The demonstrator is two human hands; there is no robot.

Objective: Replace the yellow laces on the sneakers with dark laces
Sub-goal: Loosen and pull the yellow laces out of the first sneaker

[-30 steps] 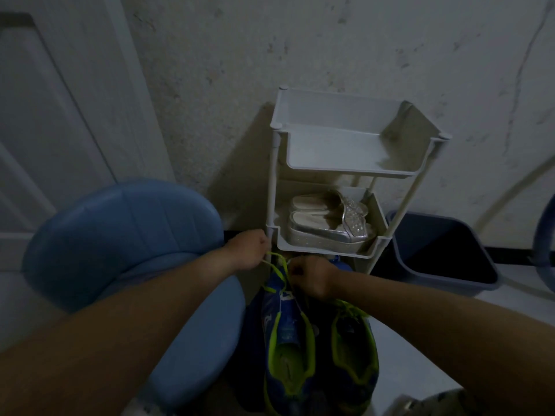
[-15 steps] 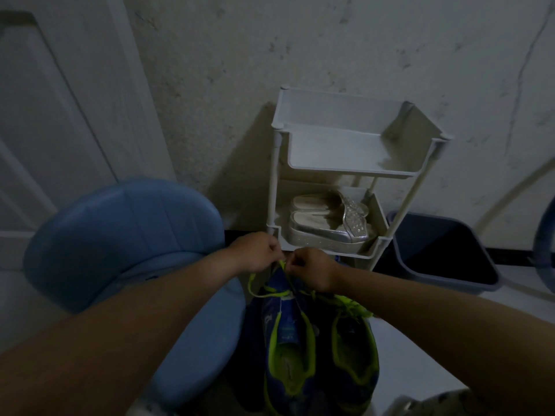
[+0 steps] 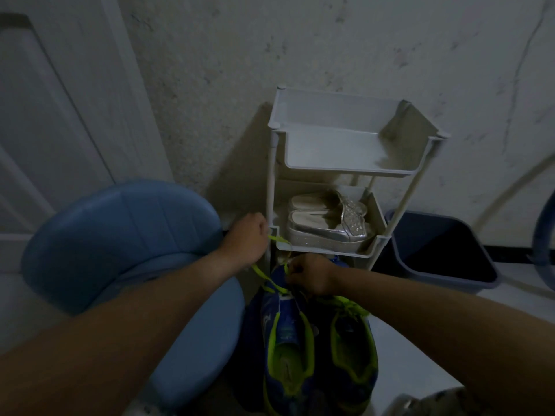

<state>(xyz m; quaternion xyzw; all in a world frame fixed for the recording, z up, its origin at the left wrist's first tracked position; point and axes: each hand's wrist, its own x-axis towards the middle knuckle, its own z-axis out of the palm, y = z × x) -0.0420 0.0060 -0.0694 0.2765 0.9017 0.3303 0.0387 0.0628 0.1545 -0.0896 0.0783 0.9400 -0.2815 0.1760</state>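
Two blue sneakers with yellow-green trim stand side by side on the floor, the left sneaker [image 3: 286, 340] and the right sneaker [image 3: 353, 349]. A yellow lace [image 3: 270, 279] runs from the left sneaker's front up to my left hand [image 3: 247, 238], which grips it, fingers curled. My right hand [image 3: 310, 277] pinches the lace at the toe end of the left sneaker. The front eyelets are hidden under that hand. No dark laces are in view.
A white tiered rack [image 3: 354, 172] stands against the wall just beyond the sneakers, with silver sandals [image 3: 327, 223] on its middle shelf. A blue stool [image 3: 126, 241] sits left. A dark bin [image 3: 441, 253] stands right. A white door [image 3: 54, 94] is far left.
My left hand has pulled up and away to the left, drawing the yellow lace taut out of the left sneaker. My right hand has dropped slightly onto the shoe's front.
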